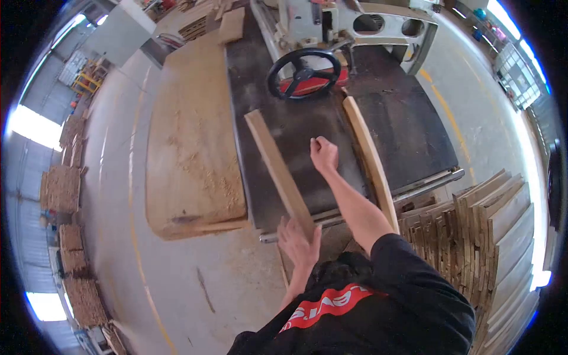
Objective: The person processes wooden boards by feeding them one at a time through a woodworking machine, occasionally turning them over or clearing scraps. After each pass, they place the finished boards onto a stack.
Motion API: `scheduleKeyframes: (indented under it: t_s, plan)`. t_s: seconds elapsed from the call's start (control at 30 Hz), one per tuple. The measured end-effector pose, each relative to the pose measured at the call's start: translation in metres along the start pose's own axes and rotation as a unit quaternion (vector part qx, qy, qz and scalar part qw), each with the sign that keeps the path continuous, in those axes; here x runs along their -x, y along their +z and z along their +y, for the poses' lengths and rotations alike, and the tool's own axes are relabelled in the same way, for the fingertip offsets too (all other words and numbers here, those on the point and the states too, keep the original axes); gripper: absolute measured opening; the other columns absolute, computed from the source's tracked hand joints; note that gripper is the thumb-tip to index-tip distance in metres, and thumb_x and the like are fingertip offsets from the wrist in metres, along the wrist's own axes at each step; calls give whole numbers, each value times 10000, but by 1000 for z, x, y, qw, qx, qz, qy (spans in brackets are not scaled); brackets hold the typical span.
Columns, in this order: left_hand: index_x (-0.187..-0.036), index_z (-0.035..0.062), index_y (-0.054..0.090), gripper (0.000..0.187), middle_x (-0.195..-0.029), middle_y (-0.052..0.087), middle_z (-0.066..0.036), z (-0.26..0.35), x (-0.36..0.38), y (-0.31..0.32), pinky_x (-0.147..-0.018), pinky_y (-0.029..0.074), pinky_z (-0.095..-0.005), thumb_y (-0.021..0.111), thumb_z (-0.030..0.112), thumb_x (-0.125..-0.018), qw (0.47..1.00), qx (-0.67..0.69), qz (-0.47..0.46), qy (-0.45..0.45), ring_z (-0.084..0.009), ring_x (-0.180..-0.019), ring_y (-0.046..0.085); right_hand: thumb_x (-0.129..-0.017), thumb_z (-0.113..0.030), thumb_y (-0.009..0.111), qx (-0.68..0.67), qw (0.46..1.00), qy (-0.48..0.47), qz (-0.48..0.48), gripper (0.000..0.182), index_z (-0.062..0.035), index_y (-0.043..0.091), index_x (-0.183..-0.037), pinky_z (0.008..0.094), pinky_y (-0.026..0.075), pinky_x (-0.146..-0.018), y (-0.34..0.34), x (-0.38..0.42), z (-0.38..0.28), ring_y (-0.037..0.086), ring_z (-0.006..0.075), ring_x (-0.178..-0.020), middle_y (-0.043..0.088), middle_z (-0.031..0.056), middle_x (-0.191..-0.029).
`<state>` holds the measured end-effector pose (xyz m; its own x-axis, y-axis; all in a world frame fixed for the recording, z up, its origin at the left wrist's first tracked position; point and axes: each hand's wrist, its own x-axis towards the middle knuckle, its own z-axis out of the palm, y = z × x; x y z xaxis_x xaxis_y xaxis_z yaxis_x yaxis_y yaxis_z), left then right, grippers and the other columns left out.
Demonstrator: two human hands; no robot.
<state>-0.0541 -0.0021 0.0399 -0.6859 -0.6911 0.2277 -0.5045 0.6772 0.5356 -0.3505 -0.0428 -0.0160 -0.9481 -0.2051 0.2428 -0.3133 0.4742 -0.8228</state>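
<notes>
A wooden plank lies slantwise on the dark machine table, its near end sticking out past the front edge. My left hand is at that near end, thumb on one side and fingers on the other, gripping it. Above the table's middle, my right hand is closed in a fist with nothing visible in it. To its right lies a second, longer wooden strip, whose near end passes behind my right arm. Beyond both hands is a black handwheel on the machine.
A wooden side board with scattered shavings adjoins the table on the left. Many thin boards stand stacked at the right. Further left, stacks of wood line the wall. A metal rail runs along the table's front edge.
</notes>
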Motion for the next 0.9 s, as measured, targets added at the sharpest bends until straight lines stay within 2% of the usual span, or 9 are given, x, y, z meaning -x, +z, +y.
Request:
scheduleKeyframes:
  t_s: [0.13, 0.3, 0.43, 0.5, 0.6, 0.67, 0.8, 0.83, 0.9]
  plan:
    - [-1619, 34, 314, 1078, -1456, 492, -288, 12, 5, -6, -1130, 434, -511, 909, 351, -778, 990, 92, -75, -76, -487, -1358, 494, -1005, -231, 715, -88, 991, -76, -68, 218, -23, 716, -942, 410, 541, -671, -6, 10, 16, 677, 317, -694, 693, 168, -775]
    - [-1563, 125, 403, 1011, -1332, 525, -233, 27, -9, -5, -933, 561, -528, 915, 225, -697, 981, 13, -131, -144, -452, -1163, 634, -1102, -223, 604, -324, 920, 100, -195, 258, -7, 746, -1096, 350, 552, -694, -43, 54, 41, 691, 166, -750, 739, 53, -904]
    - [-1519, 105, 426, 942, -1352, 556, -181, 24, -12, -10, -951, 569, -490, 907, 233, -720, 979, 13, -145, -144, -415, -1174, 640, -1137, -270, 540, -389, 882, 143, -223, 352, 24, 731, -1165, 318, 553, -767, -108, 150, 47, 684, 137, -894, 736, 43, -1005]
    - [-1514, 102, 445, 886, -1348, 578, -163, 10, -12, -9, -968, 565, -487, 885, 208, -752, 953, 209, -148, -163, -385, -1202, 640, -1140, -298, 531, -331, 891, 139, -279, 379, 18, 689, -1278, 324, 543, -873, -140, 202, 49, 660, 140, -1035, 721, 58, -1147]
    - [-1531, 89, 471, 688, -1416, 608, -165, -12, -7, 1, -1060, 535, -508, 742, 228, -914, 795, 509, -234, -232, -333, -1309, 610, -1077, -360, 647, -323, 838, 171, -404, 569, -17, 520, -1513, 369, 506, -1050, -199, 250, 17, 609, 212, -1276, 634, 102, -1416]
    - [-1533, 63, 482, 613, -1462, 600, -174, -9, 0, -1, -1111, 510, -526, 657, 281, -988, 605, 698, -304, -233, -335, -1342, 597, -989, -403, 752, -315, 891, 61, -320, 758, -45, 435, -1577, 385, 499, -1085, -202, 267, 9, 588, 268, -1347, 590, 140, -1481]
    - [-1540, -4, 479, 779, -1585, 529, -156, 12, 5, -2, -1224, 398, -550, 404, 627, -1090, 384, 788, -312, -366, -353, -1438, 525, -811, -440, 907, -66, 949, -119, -285, 1062, -81, 343, -1637, 427, 484, -1133, -243, 258, -21, 571, 387, -1397, 492, 221, -1576]
    - [-1565, 16, 463, 868, -1622, 491, -159, 10, 8, 4, -1234, 380, -554, 336, 719, -1071, 369, 813, -327, -309, -384, -1481, 471, -759, -438, 933, -27, 936, -111, -333, 1139, -83, 316, -1648, 460, 509, -1107, -250, 260, -27, 564, 449, -1370, 473, 241, -1582]
    - [-1568, 23, 464, 850, -1632, 477, -161, 8, 9, 12, -1239, 372, -556, 322, 705, -1081, 335, 830, -324, -307, -401, -1493, 448, -761, -357, 924, -8, 938, -147, -315, 1110, -90, 319, -1652, 471, 534, -1066, -261, 265, -37, 578, 451, -1348, 484, 229, -1579]
